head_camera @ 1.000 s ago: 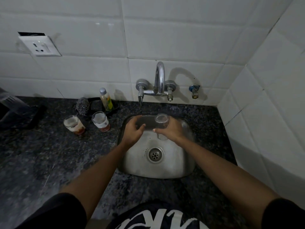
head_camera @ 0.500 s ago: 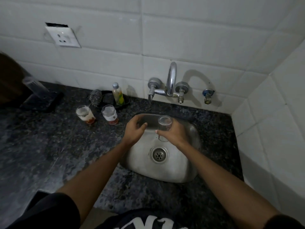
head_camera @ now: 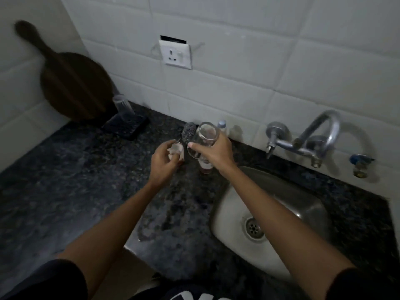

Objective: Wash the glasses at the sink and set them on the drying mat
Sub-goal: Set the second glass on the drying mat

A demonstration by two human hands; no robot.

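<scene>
Tilting well off upright, the clear, smooth drinking glass (head_camera: 202, 140) has its long axis running from lower left to upper right, one round end turned up toward the camera; which end is the mouth I cannot tell. The right hand (head_camera: 213, 153) grips it round the side, held in the air above the counter left of the sink, with the thumb tip on the lower wall. The left hand (head_camera: 161, 161), just beside it, has its fingers curled round the rim of a small glass with a pale residue inside (head_camera: 177, 151) standing on the counter.

A dark speckled granite counter (head_camera: 65, 191) carries everything, backed by large white wall tiles (head_camera: 259, 50) that turn a corner at the left. A stainless steel sink basin (head_camera: 279, 215) with a round drain is set into it on the right, beneath a chrome wall tap (head_camera: 311, 139).

A second small glass with a reddish base (head_camera: 205, 167) stands under the right wrist, partly hidden. Behind the hands sit a steel wool scrubber (head_camera: 189, 132) and a bottle cap. Farther left, a ribbed clear glass (head_camera: 123, 108) leans over a black mat (head_camera: 127, 126), before a dark round wooden board (head_camera: 73, 85). A white wall socket (head_camera: 176, 55) sits above.
</scene>
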